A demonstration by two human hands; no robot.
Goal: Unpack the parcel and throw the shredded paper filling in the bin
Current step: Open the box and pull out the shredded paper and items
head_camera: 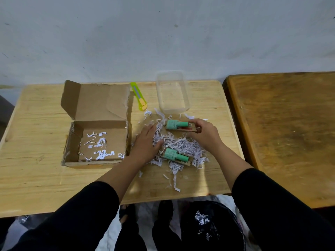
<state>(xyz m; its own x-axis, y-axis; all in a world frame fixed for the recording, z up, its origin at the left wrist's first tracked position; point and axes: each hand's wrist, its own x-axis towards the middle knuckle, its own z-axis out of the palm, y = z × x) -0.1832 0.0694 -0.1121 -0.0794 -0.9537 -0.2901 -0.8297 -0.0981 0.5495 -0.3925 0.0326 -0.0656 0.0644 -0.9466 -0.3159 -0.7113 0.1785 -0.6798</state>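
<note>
wooden table (45, 124): right hand (203, 134) pinches the boxed green bottle (179, 125), left hand (146, 142) flat on shredded paper (183, 145); i'd lift it slowly so strips drop off.

The pale wooden table (36, 178) bears an open cardboard box (97, 127), cutter (138, 96), clear tub (172, 95), shredded paper (181, 147) and two green packets (175, 156).

Two green packets (176, 124) (175, 157), one box (96, 142), one knife (139, 96), one tub (172, 95).

Shredded paper (179, 144): partly hidden under left hand (147, 142). Green package (178, 125): right end covered by right hand (203, 134); label print illegible. Bin (208, 223): below hands, cut by frame edge.
</note>
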